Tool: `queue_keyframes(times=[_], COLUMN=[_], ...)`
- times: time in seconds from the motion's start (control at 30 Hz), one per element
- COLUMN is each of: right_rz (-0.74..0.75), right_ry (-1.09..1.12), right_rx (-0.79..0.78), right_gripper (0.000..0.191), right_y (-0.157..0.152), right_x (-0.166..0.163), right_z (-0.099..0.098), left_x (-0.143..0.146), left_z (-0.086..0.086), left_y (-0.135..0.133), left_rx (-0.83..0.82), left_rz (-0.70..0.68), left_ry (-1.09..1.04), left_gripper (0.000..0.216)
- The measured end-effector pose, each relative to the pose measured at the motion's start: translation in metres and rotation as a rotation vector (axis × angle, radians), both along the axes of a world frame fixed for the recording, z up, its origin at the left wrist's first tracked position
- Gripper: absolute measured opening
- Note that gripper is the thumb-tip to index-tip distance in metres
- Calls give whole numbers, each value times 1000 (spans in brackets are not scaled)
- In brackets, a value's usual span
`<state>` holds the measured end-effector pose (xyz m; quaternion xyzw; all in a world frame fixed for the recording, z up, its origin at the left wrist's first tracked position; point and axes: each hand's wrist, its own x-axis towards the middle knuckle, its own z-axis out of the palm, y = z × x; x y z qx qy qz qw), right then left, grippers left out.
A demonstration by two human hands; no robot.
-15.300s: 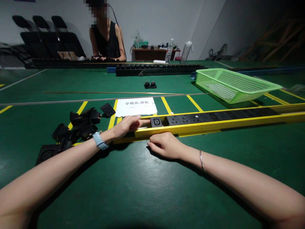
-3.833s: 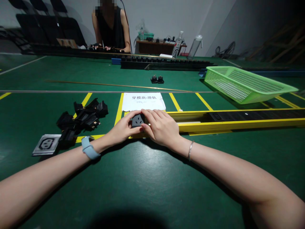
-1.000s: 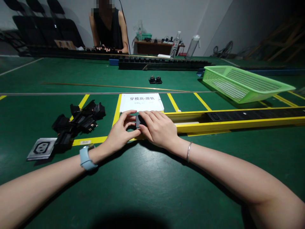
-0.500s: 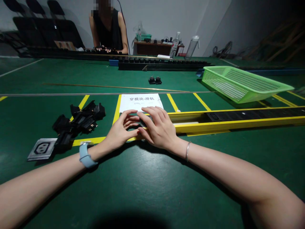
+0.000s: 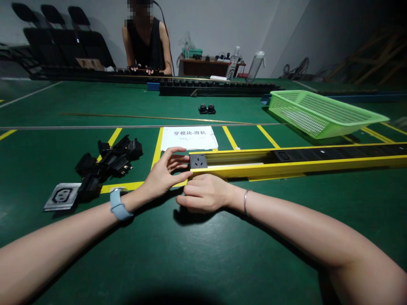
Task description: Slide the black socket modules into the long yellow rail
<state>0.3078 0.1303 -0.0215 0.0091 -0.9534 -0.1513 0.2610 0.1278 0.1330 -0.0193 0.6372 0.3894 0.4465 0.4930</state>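
Observation:
My left hand (image 5: pixel 167 171) is at the left end of a yellow rail (image 5: pixel 238 170). Its fingers and thumb are spread apart, with the tips beside the rail's end and a black socket module (image 5: pixel 199 161). This module, with its slots facing up, sits inside the rail's end. Just in front of the rail, my right hand (image 5: pixel 205 194) is closed in a fist; whatever its curled fingers hold, if anything, is hidden. A pile of black modules (image 5: pixel 111 159) lies left of my hands. Beside it is a stack of pale plates or cards bearing a socket picture (image 5: pixel 62 196).
More black modules (image 5: pixel 305 154) fill the rail's right part. A white paper label (image 5: pixel 190 139) lies behind the rail. Farther back are a green basket (image 5: pixel 324 112), thin brass strips (image 5: pixel 152 117) and two small black parts (image 5: pixel 207 109). A person (image 5: pixel 148 46) works across the table.
My right hand has moved off the socket module, down to the front of the rail, and closed. The module now shows in the rail's end. My left hand stays near the same spot.

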Motion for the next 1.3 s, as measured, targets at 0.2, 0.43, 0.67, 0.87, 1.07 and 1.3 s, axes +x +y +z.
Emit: queue_keyframes(times=[0.2, 0.43, 0.67, 0.87, 1.07, 1.3], right_rz=[-17, -42, -53, -53, -58, -41], right_ry=[-31, -31, 3, 34, -8, -15], right_rx=[-5, -65, -105, -104, -126, -125], right_gripper=[21, 20, 18, 17, 18, 22], right_y=[1, 1, 1, 1, 1, 2], right_x=[0, -3, -3, -3, -4, -3], right_z=[-1, -4, -3, -6, -6, -5], left_x=[1, 2, 2, 4, 8, 18], left_z=[2, 1, 5, 1, 0, 13], left_y=[-1, 0, 3, 8, 12, 13], left_rx=[-20, -56, -29, 15, 38, 34], left_rz=[-30, -93, -211, -304, -344, -421], left_ry=[-26, -71, -51, -69, -52, -1], left_gripper=[56, 54, 52, 45, 40, 38])
